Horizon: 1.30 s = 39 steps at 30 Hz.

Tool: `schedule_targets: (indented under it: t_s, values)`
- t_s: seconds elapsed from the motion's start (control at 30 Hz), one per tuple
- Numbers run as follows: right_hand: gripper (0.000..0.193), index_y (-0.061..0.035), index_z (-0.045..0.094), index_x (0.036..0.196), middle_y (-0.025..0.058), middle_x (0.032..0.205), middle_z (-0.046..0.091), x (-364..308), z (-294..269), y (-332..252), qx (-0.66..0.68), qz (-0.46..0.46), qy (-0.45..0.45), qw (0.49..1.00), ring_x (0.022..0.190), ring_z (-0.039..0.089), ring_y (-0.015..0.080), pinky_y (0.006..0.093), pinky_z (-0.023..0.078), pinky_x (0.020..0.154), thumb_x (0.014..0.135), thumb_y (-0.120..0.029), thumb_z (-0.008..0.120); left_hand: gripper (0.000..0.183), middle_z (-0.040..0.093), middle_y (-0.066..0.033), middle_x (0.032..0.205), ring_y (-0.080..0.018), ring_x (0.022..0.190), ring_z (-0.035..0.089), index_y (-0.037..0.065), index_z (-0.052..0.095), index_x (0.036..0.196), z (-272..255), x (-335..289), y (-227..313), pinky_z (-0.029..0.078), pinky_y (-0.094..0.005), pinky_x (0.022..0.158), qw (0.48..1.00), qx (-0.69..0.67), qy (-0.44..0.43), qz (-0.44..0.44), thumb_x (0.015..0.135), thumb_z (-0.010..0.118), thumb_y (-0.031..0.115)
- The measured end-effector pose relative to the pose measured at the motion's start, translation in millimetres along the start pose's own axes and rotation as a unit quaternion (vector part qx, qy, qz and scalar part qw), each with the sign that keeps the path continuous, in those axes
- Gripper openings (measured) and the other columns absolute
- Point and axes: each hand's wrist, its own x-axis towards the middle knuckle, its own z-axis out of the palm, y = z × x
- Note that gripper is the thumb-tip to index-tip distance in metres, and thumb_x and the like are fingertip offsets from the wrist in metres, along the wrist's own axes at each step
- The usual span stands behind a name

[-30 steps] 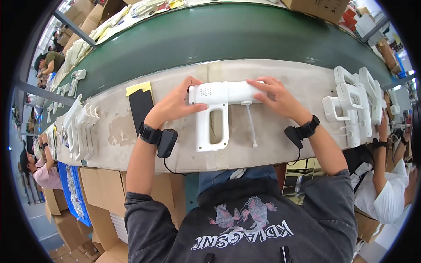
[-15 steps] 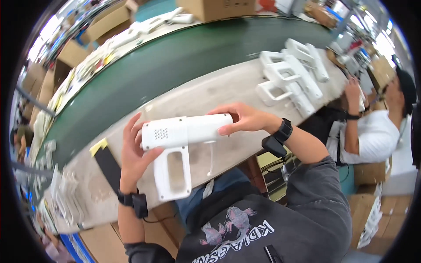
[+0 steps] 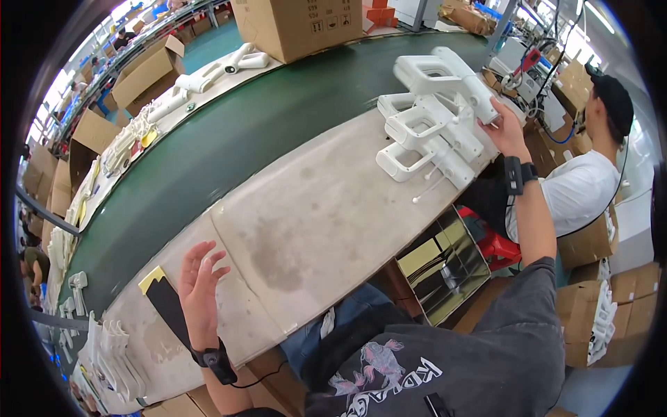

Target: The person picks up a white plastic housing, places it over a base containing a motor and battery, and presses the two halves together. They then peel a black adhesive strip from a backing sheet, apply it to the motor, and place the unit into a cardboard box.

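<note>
At the right end of the bench, my right hand (image 3: 506, 131) grips the barrel end of a white gun-shaped plastic housing (image 3: 475, 92) with a looped handle. That housing lies over or against several similar white housings (image 3: 415, 129), stacked with their handle loops pointing left. Whether it rests fully on them I cannot tell. A thin white rod with a small knob (image 3: 416, 199) sticks out from the lowest one. My left hand (image 3: 199, 292) hovers over the left part of the bench, fingers apart and slightly curled, holding nothing. Beside it lies a black strip with a yellow end (image 3: 165, 306).
A green conveyor belt (image 3: 278, 104) curves behind the grey bench (image 3: 313, 208). Curved white plastic parts (image 3: 118, 358) stand in a row at the left end. A large cardboard box (image 3: 299, 31) is beyond the belt. A co-worker in a white shirt (image 3: 580, 191) sits close on the right.
My right hand has carried the white housing from in front of me to the stack at the right. My left hand has let go of it and stayed on the left side.
</note>
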Motion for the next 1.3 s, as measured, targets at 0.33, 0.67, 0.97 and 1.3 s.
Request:
schedule_targets:
  t_s: [0.33, 0.67, 0.97, 1.3]
  values:
    - [0.060, -0.0093, 0.062, 0.128, 0.0089, 0.117, 0.063, 110.3, -100.7, 56.1, -0.269, 0.052, 0.146, 0.951, 0.100, 0.061, 0.0223, 0.0338, 0.053, 0.082, 0.087, -0.051, 0.073, 0.024, 0.063, -0.0094, 0.121, -0.0192, 0.104, 0.063, 0.001, 0.060, 0.122, -9.6, 3.8, -15.8, 0.052, -0.0322, 0.086, 0.999, -0.010, 0.025, -0.039, 0.100, 0.056, 0.011]
    - [0.041, 0.0019, 0.054, 0.138, 0.0184, 0.138, 0.059, 111.5, -120.7, 42.3, -0.525, -0.293, 0.028, 0.799, 0.122, 0.060, 0.0247, 0.0317, 0.047, 0.102, 0.104, -0.020, 0.055, 0.025, 0.066, -0.0051, 0.112, -0.0136, 0.099, 0.063, 0.002, 0.063, 0.118, -58.8, -19.1, 0.0, 0.051, -0.0276, 0.086, 0.970, 0.217, 0.109, -0.021, 0.099, 0.062, 0.017]
    - [0.027, 0.0003, 0.059, 0.122, 0.0081, 0.113, 0.061, -186.8, 169.5, 93.5, -0.402, -0.170, -0.456, 0.775, 0.092, 0.056, 0.0151, 0.0280, 0.046, 0.088, 0.095, -0.001, 0.059, 0.034, 0.057, -0.0180, 0.125, -0.0364, 0.123, 0.051, 0.008, 0.063, 0.118, -150.3, -83.6, 22.2, 0.041, -0.0447, 0.105, 0.812, 0.507, 0.275, 0.091, 0.087, 0.071, 0.019]
    - [0.022, -0.0016, 0.062, 0.118, 0.0032, 0.102, 0.060, -239.1, 253.1, 152.2, -0.362, -0.114, -0.602, 0.703, 0.080, 0.051, 0.0092, 0.0229, 0.043, 0.073, 0.096, -0.002, 0.061, 0.094, 0.050, -0.0217, 0.137, -0.0371, 0.127, 0.050, 0.005, 0.044, 0.141, -334.3, -185.3, 97.6, 0.039, -0.0455, 0.109, 0.522, 0.677, 0.505, -0.116, 0.074, 0.079, 0.060]
